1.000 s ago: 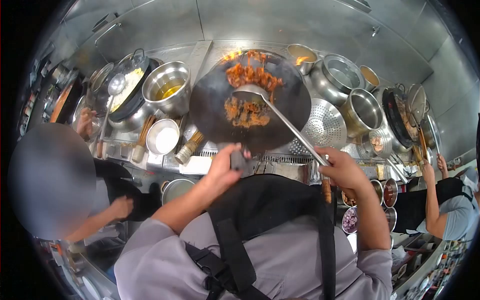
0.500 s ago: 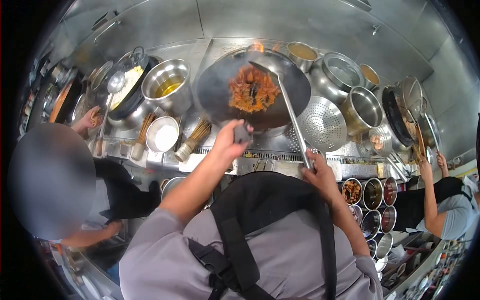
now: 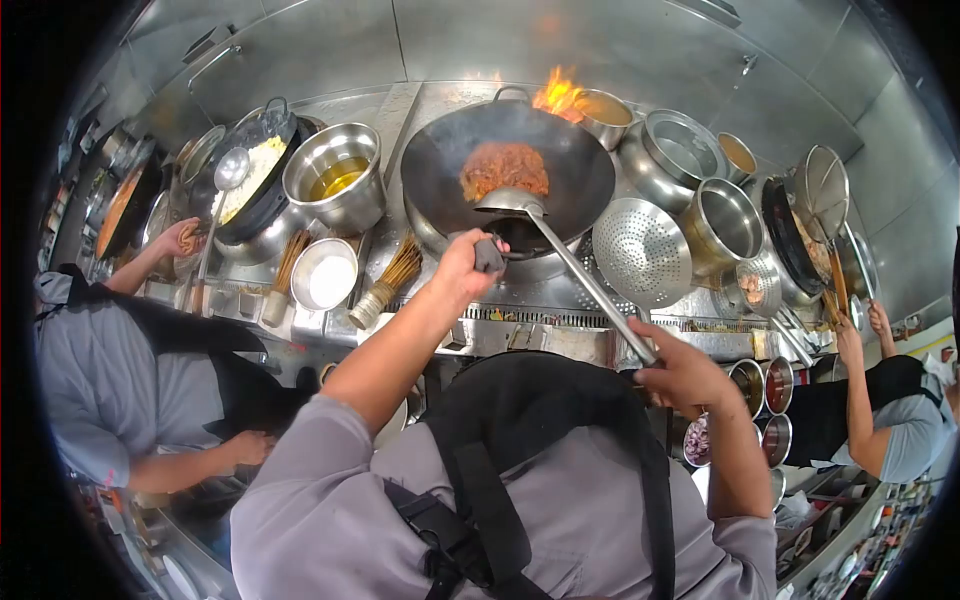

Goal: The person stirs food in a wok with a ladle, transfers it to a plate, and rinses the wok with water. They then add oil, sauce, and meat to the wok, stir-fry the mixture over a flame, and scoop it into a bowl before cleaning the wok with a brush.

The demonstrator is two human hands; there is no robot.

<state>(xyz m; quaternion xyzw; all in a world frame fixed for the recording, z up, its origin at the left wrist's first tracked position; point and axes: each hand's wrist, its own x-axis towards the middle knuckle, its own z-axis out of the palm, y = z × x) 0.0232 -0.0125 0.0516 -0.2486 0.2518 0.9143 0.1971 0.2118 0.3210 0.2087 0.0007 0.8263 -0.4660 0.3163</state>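
My left hand point(image 3: 474, 262) is closed round a dark cloth point(image 3: 489, 256) at the near handle of a large black wok point(image 3: 430, 170). Reddish-brown food point(image 3: 507, 168) lies in the wok, with light smoke over it. My right hand point(image 3: 672, 368) grips the long metal handle of a ladle point(image 3: 512, 200). The ladle's bowl is in the wok at the near edge of the food. Orange flames point(image 3: 560, 95) rise behind the wok's far right rim.
Left of the wok stand a pot of yellow oil point(image 3: 352, 205), a white bowl point(image 3: 325, 274) and bamboo brushes point(image 3: 388, 282). A perforated strainer point(image 3: 641, 253) and metal pots point(image 3: 728, 220) are at the right. Co-workers point(image 3: 190, 370) stand on both sides.
The ladle has come down from the wok's far side to the near edge of the food. My right hand has moved nearer to me. The flames have grown, and the left co-worker has leaned back.
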